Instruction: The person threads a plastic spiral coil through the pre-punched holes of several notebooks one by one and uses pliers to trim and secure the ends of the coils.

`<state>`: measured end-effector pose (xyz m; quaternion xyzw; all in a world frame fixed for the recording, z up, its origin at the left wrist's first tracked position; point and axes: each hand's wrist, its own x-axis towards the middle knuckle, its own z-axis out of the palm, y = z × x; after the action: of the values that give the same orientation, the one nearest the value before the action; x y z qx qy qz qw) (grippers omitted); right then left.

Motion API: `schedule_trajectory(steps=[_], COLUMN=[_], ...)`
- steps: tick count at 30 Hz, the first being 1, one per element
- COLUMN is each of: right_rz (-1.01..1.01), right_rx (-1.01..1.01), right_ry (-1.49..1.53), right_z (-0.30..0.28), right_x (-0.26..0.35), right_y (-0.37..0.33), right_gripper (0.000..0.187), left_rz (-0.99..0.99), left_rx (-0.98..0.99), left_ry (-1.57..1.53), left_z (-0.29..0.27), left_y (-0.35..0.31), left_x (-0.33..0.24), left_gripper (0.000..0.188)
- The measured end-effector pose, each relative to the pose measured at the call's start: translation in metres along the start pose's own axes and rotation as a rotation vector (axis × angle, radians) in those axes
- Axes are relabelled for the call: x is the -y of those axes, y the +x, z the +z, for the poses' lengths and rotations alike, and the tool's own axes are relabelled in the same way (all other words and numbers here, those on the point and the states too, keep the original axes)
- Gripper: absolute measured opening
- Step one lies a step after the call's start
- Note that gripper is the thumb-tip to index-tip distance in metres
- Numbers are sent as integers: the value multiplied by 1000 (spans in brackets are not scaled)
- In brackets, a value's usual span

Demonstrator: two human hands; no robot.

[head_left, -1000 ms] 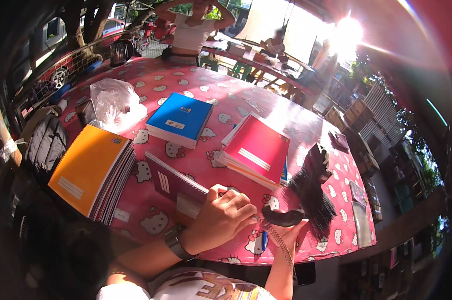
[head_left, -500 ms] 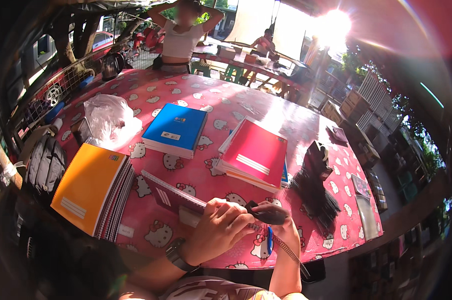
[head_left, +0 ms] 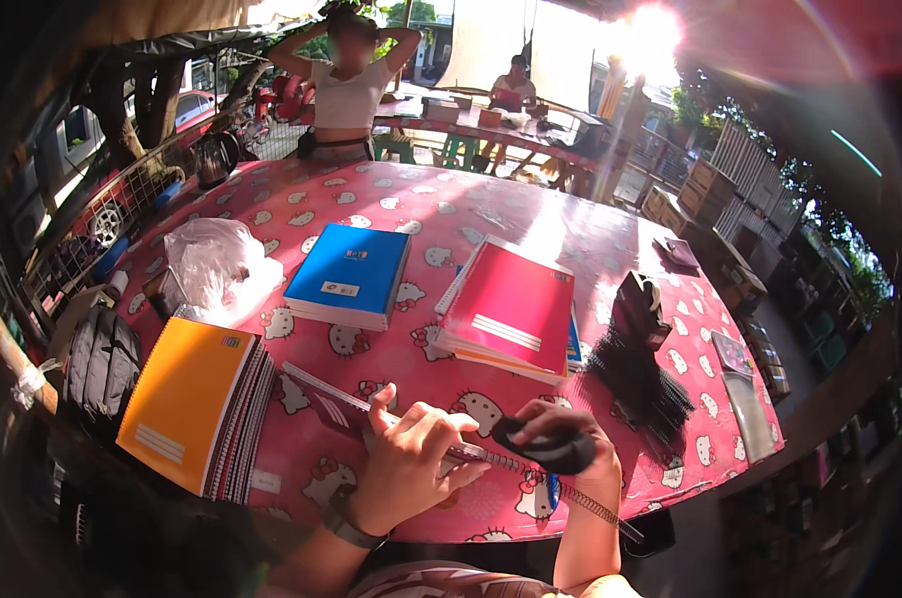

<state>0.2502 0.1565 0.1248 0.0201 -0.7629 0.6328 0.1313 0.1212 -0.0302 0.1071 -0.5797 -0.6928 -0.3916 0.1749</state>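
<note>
My left hand (head_left: 408,460) is closed on a dark maroon notebook (head_left: 323,403), which it holds tilted above the table. A long dark spiral coil (head_left: 596,506) runs out past the notebook's right end and under my right wrist. In my right hand (head_left: 599,460) is a black rounded tool (head_left: 543,448), its exact kind not clear, held just above the coil. Below that hand a blue object (head_left: 554,490) shows in part. To the left lies a stack of spiral notebooks with a yellow cover (head_left: 187,404) on top.
Beyond my hands are a blue notebook stack (head_left: 349,274) and a red-topped stack (head_left: 511,307). A clear plastic bag (head_left: 217,271) sits at left, a bundle of black coils (head_left: 638,389) at right. One person (head_left: 346,105) stands across the table; another sits farther back.
My right hand has shifted slightly right with the black tool, away from the left hand. My left hand has moved slightly left and its fingers have loosened and spread somewhat on the notebook.
</note>
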Motion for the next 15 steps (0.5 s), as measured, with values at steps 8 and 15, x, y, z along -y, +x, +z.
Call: schedule_trajectory(steps=[8, 15], right_rz=[-114, -125], right_rx=[91, 197], right_ry=[172, 281], right_z=[-7, 1], right_x=[-3, 6], right_y=[6, 13], right_gripper=[76, 55], left_rz=[-78, -75], left_rx=[-46, -49], left_ry=[-62, -57], left_z=[-10, -9], left_y=[3, -1], left_x=[9, 12], left_gripper=[47, 47])
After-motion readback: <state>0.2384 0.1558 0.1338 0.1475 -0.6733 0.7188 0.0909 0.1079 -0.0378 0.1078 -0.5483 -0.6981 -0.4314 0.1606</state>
